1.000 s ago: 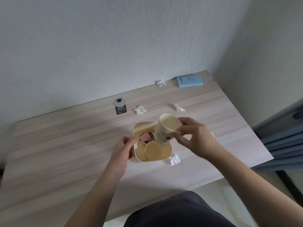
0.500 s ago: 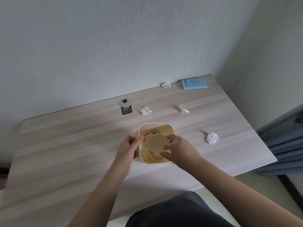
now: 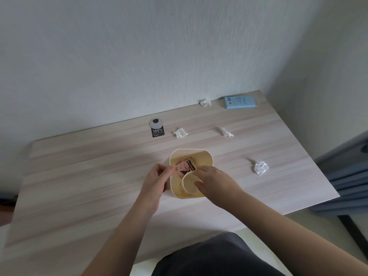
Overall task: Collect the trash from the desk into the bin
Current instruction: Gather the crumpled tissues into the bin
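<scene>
A small cream bin (image 3: 207, 156) stands in the middle of the wooden desk (image 3: 79, 186). Inside it lie a pink wrapper (image 3: 184, 168) and a paper cup (image 3: 189, 183). My right hand (image 3: 213, 181) reaches over the bin and its fingers curl round the cup's rim. My left hand (image 3: 156, 181) grips the bin's left wall. Crumpled white tissues lie on the desk: one at the right (image 3: 260, 166), two farther back (image 3: 180, 133) (image 3: 226, 132), and one by the wall (image 3: 205, 103).
A blue packet (image 3: 240, 102) lies at the desk's back right corner. A black tag with a round silver disc (image 3: 157, 128) sits near the wall. Dark grey fabric (image 3: 348, 176) hangs right of the desk.
My right hand has lowered the paper cup from above the bin down into it, upright. The left hand has stayed on the bin's wall. The view has shifted slightly.
</scene>
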Tool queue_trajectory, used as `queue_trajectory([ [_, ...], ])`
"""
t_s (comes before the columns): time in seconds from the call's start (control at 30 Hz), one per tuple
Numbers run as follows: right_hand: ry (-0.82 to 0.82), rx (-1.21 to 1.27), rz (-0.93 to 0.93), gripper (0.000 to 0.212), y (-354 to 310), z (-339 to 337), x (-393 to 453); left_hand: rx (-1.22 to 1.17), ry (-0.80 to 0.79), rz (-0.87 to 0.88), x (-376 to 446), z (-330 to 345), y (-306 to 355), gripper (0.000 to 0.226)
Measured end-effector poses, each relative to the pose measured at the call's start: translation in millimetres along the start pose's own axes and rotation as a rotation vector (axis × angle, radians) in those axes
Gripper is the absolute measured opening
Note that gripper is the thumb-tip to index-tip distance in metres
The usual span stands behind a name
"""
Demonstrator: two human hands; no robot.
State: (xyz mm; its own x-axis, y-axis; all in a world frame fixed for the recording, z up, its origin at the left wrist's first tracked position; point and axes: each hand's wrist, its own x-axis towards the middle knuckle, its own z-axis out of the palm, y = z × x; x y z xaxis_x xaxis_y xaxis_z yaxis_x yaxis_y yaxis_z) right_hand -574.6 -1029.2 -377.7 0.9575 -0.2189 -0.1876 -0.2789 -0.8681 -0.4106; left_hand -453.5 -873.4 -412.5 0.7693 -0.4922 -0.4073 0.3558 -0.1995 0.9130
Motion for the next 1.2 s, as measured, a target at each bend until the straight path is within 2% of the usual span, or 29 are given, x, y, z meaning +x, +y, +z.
queue_trajectory([
  [0.1, -0.055, -0.016, 0.007, 0.031, -4.0, 5.2, 0.6, 0.023, -0.014, 0.010, -2.5, -1.2, 1.2, 0.029],
  [0.27, -0.238, -0.122, -0.008, 0.053, -8.0, 14.7, 8.6, 0.070, -0.042, 0.011, -5.3, -3.2, 3.0, 0.042],
  [0.37, -0.314, -0.119, 0.057, 0.058, -11.4, 17.8, 13.2, 0.096, -0.051, 0.009, -4.3, -6.3, 1.6, 0.044],
  [0.43, -0.331, -0.156, 0.030, 0.058, -13.3, 19.3, 13.4, 0.115, -0.046, 0.014, -4.0, -7.6, -0.4, 0.045],
  [0.53, -0.189, -0.086, -0.001, 0.044, -15.4, 9.7, 12.1, 0.112, -0.045, 0.007, -4.0, -9.0, -3.2, 0.043],
  [0.6, -0.032, 0.035, 0.016, 0.036, -13.3, -3.8, 9.2, 0.098, -0.033, -0.014, -3.2, -10.1, -3.9, 0.042],
  [0.73, 0.314, 0.143, -0.064, 0.024, 3.6, -24.1, 1.7, 0.071, -0.005, -0.040, -2.7, -12.7, -7.2, 0.036],
  [0.83, 0.444, 0.216, -0.004, 0.016, 22.7, -26.8, 0.8, 0.066, 0.019, -0.058, -3.5, -16.4, -10.9, 0.025],
  [0.9, 0.477, 0.305, 0.103, 0.016, 39.0, -19.9, 5.0, 0.075, 0.046, -0.049, -5.2, -19.6, -12.2, 0.024],
  [0.97, 0.430, 0.409, 0.267, 0.017, 58.6, -6.0, 11.3, 0.085, 0.077, -0.033, -8.4, -22.6, -13.6, 0.024],
  [1.03, 0.279, 0.388, 0.394, 0.019, 78.7, 15.5, 16.3, 0.083, 0.101, -0.020, -12.6, -24.4, -15.1, 0.027],
  [1.13, -0.067, 0.236, 0.416, 0.032, 98.5, 54.8, 15.1, 0.047, 0.133, -0.040, -18.4, -26.3, -15.4, 0.028],
  [1.2, -0.224, 0.111, 0.393, 0.042, 105.1, 78.3, 10.8, 0.032, 0.141, -0.059, -22.0, -26.9, -15.2, 0.022],
])
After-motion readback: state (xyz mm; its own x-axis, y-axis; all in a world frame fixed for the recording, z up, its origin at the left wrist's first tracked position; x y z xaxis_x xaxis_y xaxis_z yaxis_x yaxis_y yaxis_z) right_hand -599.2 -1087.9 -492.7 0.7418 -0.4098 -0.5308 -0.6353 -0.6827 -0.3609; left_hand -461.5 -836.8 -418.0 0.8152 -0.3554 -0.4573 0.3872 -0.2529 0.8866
